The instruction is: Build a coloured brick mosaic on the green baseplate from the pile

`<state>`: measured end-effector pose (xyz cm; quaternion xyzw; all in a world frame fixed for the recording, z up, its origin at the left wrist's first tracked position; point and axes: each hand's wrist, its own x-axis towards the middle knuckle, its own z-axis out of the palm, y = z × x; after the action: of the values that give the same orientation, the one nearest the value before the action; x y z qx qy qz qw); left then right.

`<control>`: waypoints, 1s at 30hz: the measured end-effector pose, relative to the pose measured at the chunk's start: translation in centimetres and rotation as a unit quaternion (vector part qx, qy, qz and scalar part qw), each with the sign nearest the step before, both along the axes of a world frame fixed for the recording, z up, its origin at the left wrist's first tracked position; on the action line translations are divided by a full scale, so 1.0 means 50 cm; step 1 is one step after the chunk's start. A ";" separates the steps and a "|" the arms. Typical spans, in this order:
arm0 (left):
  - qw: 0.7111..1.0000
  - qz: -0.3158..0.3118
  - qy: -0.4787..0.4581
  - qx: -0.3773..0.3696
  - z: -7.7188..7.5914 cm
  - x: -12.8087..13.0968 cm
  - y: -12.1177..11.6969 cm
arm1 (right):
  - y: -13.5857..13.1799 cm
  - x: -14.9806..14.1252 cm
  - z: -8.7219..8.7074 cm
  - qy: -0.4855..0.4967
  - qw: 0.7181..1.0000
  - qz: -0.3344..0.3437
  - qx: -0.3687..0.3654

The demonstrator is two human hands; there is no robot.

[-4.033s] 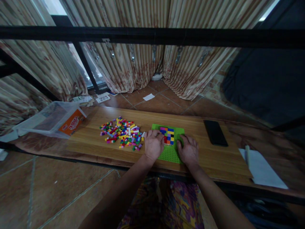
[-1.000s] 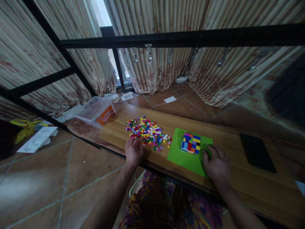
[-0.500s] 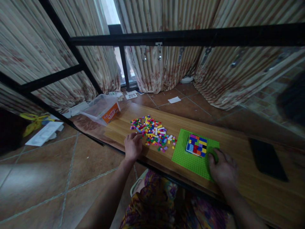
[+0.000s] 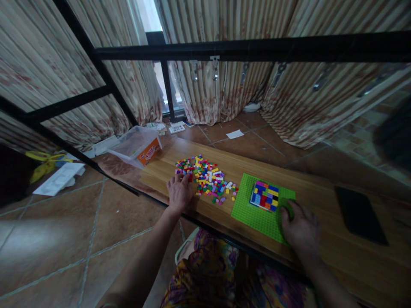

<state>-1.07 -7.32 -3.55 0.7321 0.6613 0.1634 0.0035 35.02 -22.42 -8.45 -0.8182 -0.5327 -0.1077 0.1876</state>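
Observation:
A heap of small coloured bricks point(image 4: 207, 179) lies on the wooden table point(image 4: 321, 248). My left hand point(image 4: 179, 192) rests at the heap's near left edge, its fingers curled down onto the bricks; what they hold, if anything, is hidden. To the right lies a green baseplate point(image 4: 253, 214) with a block of mixed-colour bricks point(image 4: 265, 196) pressed onto its far part. My right hand point(image 4: 300, 229) lies flat on the baseplate's near right corner, fingers stretched out.
A clear plastic tub point(image 4: 136, 145) with an orange label stands at the table's left end. A black phone point(image 4: 359, 215) lies at the right. A black metal frame point(image 4: 244, 48) crosses in front of striped curtains. Papers lie on the tiled floor point(image 4: 61, 239) at the left.
My left hand left the baseplate and went to the brick heap, then edged a little further into it. My right hand stays on the baseplate. The camera swung left.

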 end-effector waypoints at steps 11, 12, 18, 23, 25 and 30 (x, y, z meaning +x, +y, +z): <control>1.000 0.020 -0.001 0.001 0.005 0.018 0.031 | 0.000 0.000 -0.001 -0.008 1.000 -0.001 0.000; 1.000 0.021 -0.005 0.001 0.004 0.019 0.032 | 0.000 0.001 -0.002 -0.007 1.000 -0.002 -0.003; 1.000 0.022 -0.014 -0.002 0.008 0.023 0.037 | 0.000 0.003 -0.004 -0.001 1.000 0.001 -0.002; 1.000 0.003 -0.020 -0.009 0.017 0.024 0.037 | 0.001 0.001 -0.004 -0.005 1.000 -0.001 0.004; 1.000 -0.005 -0.022 -0.006 0.018 0.023 0.035 | 0.001 -0.001 -0.002 -0.005 1.000 -0.004 -0.003; 0.999 -0.029 -0.015 0.005 0.013 0.021 0.034 | 0.000 -0.007 0.006 0.003 1.000 -0.006 -0.001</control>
<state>0.00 -5.62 -2.89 0.7484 0.6388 0.1780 0.0145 34.65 -22.43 -8.14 -0.8218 -0.5275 -0.1062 0.1874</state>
